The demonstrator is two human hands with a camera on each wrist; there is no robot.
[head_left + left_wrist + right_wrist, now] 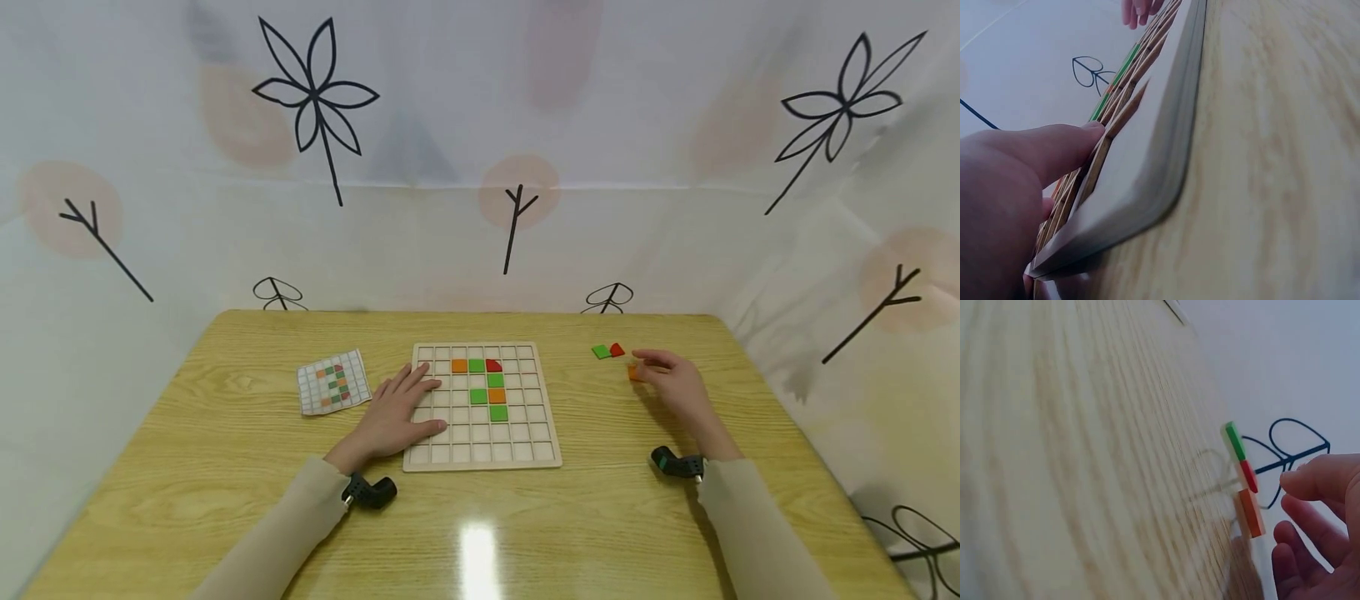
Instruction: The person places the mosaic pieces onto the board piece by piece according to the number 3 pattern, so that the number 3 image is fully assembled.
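Observation:
My left hand (393,414) rests on the left side of a white grid board (442,455), fingers spread. In the left wrist view its thumb (1066,147) touches the board's grid ribs. Orange (459,366), green (476,366) and red tiles (493,366) lie in cells of the board, several in all. Over at the right, my right hand (678,390) hovers by an orange tile (634,373), partly hidden by the fingers in the head view. The right wrist view shows that orange tile (1250,514) on the table, apart from the loosely bent fingers.
Beyond the right hand lie a green tile (602,352) and a red rounded tile (617,350), side by side. A card with a printed coloured grid (307,400) lies left of the board. Patterned white cloth (420,250) hangs behind the wooden table (225,467).

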